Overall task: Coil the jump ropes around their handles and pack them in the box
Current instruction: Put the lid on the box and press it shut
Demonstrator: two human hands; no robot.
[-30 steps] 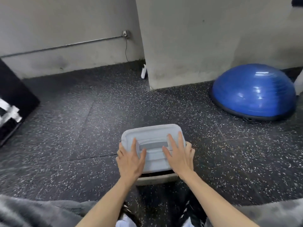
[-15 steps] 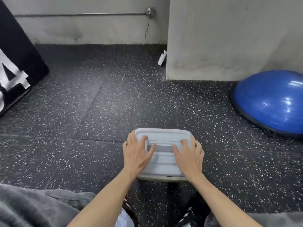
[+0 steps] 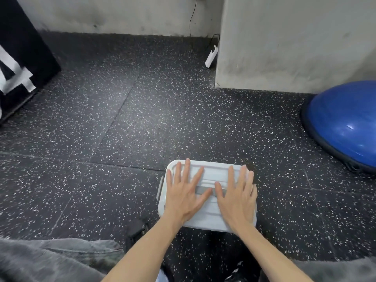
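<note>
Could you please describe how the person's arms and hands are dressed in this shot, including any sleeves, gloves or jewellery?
Both forearms are bare up to the bottom edge of the picture, so no sleeves show. The left hand and the right hand wear no gloves, and no watch or bracelet shows at either wrist. Any ring is too small to tell. Grey trouser fabric covers the knees on either side.

Floor (image 3: 122,129) open ahead, left — blue dome (image 3: 343,123) blocks right, pillar (image 3: 284,41) beyond.
</note>
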